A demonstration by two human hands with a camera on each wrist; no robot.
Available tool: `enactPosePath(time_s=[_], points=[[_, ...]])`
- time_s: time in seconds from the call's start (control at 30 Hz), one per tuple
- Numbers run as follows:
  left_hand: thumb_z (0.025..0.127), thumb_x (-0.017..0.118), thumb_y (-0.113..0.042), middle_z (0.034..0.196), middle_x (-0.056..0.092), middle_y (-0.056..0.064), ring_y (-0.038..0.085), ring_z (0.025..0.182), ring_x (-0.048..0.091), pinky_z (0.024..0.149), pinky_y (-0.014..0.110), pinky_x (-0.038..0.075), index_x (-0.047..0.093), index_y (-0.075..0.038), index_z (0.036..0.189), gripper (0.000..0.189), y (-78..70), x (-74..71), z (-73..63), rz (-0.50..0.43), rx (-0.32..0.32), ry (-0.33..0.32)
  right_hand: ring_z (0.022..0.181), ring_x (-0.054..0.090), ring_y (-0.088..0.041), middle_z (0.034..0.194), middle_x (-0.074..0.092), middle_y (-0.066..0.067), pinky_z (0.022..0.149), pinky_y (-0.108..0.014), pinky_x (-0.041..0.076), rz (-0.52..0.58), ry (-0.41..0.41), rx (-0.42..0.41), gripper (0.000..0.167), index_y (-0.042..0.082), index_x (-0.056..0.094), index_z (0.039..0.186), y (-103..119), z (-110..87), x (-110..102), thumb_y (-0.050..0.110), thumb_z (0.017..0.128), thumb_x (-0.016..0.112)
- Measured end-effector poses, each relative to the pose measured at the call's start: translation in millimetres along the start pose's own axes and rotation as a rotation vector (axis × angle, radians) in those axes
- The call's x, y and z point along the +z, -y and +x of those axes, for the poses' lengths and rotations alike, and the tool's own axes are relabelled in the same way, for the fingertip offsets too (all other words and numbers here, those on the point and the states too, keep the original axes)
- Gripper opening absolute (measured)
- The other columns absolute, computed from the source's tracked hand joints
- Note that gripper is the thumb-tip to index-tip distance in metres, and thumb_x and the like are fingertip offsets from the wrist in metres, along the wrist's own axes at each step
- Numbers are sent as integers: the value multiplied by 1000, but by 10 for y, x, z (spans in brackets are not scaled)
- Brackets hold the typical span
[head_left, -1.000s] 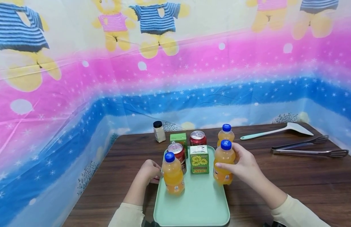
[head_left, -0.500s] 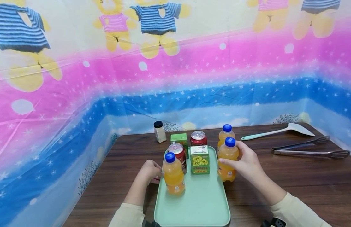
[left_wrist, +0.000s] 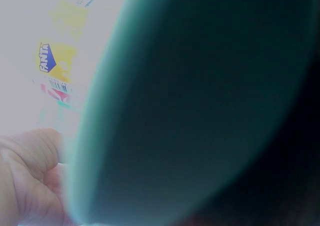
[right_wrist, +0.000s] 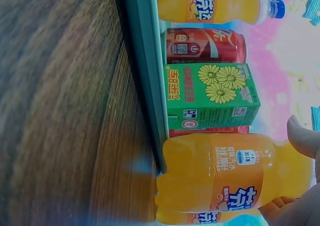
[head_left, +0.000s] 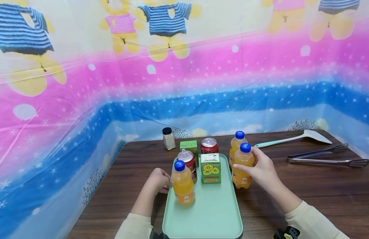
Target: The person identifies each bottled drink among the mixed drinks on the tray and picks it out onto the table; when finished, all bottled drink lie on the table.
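My right hand point(head_left: 263, 167) grips an orange soda bottle point(head_left: 242, 171) with a blue cap, thumb on its near side. That bottle stands upright at the right edge of the light green tray point(head_left: 208, 215), overlapping a second orange soda bottle point(head_left: 236, 142) behind it. In the right wrist view the held bottle point(right_wrist: 215, 171) is close to the tray rim. My left hand point(head_left: 158, 181) pinches the tray's left rim, its fingertips partly hidden. Beside it on the tray stands another orange soda bottle point(head_left: 184, 186). The left wrist view shows the tray's dark underside point(left_wrist: 190, 106) up close.
Also on the tray are red soda cans point(head_left: 188, 161) and a green drink carton point(head_left: 210, 169); another green carton point(head_left: 188, 146) and a red can point(head_left: 209, 145) stand behind. A black-capped jar point(head_left: 168, 139), a white spatula point(head_left: 295, 138) and metal tongs point(head_left: 325, 157) are farther back.
My right hand has carried its bottle a little rightward and away from me, from over the tray's right rim to just beside it. The left hand stays at the tray's rim.
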State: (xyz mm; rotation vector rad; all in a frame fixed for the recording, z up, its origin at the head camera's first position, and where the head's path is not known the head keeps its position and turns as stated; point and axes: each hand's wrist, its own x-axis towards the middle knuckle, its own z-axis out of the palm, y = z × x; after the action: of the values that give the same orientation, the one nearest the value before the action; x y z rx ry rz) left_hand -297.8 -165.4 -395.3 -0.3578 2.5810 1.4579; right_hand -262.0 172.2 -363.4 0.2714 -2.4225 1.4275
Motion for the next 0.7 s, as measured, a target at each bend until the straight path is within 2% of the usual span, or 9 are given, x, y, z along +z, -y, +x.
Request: enactPosePath(time_s=[0.43, 0.7], points=[[77, 65, 13, 85, 55, 18, 25, 67, 59, 58, 37, 58, 56, 8, 91, 18, -17, -11, -17, -24, 0, 12, 108, 54, -36, 121, 55, -17, 84, -55, 49, -18, -11, 3, 77, 4, 44, 131, -100, 47, -14, 44, 74, 76], [77, 65, 13, 85, 55, 17, 25, 67, 60, 59, 38, 58, 57, 8, 90, 17, -29, -18, -41, -32, -5, 15, 108, 54, -36, 120, 55, -17, 84, -55, 49, -25, -11, 14, 73, 4, 44, 130, -134, 40, -6, 42, 76, 76]])
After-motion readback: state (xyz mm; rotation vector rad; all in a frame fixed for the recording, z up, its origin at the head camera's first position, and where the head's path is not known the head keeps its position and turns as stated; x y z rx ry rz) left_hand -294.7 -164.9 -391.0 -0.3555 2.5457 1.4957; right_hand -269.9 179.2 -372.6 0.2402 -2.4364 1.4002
